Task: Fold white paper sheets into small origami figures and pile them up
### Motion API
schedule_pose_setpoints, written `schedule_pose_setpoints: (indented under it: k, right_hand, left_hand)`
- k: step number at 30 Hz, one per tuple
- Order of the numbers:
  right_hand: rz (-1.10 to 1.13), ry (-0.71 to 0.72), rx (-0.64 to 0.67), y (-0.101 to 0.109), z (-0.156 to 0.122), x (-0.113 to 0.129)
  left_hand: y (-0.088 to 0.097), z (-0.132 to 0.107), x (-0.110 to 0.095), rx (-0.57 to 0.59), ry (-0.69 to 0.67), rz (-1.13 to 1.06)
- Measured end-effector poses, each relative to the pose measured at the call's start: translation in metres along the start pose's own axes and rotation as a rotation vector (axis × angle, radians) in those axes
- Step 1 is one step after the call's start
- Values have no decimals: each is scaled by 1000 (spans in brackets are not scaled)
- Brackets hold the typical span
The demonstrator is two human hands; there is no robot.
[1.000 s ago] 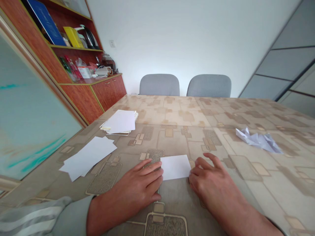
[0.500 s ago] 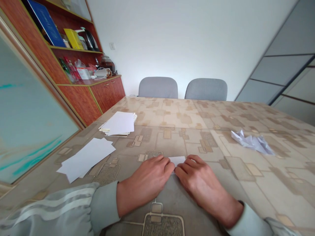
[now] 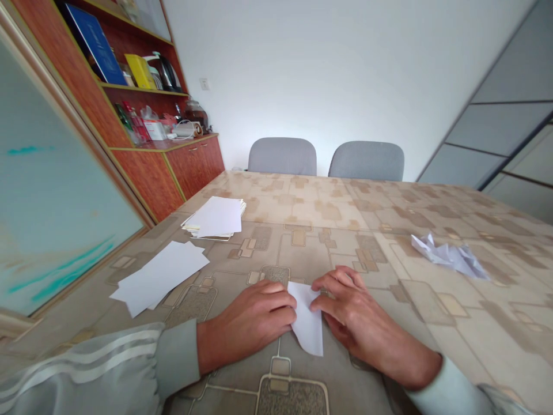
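Note:
A small white sheet of paper lies on the patterned table right in front of me, folded so that its near end comes to a point. My left hand rests on its left edge with the fingers curled and pressing it. My right hand is on its right edge, fingertips pinched at the upper corner of the paper. Both hands touch the sheet; part of it is hidden under the fingers.
Loose white sheets lie at the left, and a stack of paper sits farther back. Crumpled white paper lies at the right. Two grey chairs stand at the far side. A wooden cabinet with shelves lines the left wall.
The flat rectangular sheet was covered by both hands half a second ago. Now it shows a pointed folded shape reaching toward me, with the hands slightly apart on either side.

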State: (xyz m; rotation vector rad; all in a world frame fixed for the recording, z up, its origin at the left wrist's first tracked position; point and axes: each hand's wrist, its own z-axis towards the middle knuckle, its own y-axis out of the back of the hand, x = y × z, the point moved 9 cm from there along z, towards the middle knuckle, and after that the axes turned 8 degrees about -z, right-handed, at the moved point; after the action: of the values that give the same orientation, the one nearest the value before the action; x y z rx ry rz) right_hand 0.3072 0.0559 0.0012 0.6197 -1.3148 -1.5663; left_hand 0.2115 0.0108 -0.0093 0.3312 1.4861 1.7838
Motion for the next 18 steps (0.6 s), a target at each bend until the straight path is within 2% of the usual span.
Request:
schedule_pose_setpoints:
  k: [3, 6, 9, 18]
  right_hand:
    - [54, -25, 80, 0, -4, -1]
    - [141, -60, 89, 0, -4, -5]
    - [206, -136, 56, -4, -2, -14]
    - [55, -411, -33, -19, -1, -37]
  left_hand:
    - [2, 1, 5, -31, 76, -129]
    - [4, 1, 24, -110, 267, -259]
    - [4, -2, 40, -194, 441, -299]
    - [0, 0, 46, -239, 520, -324]
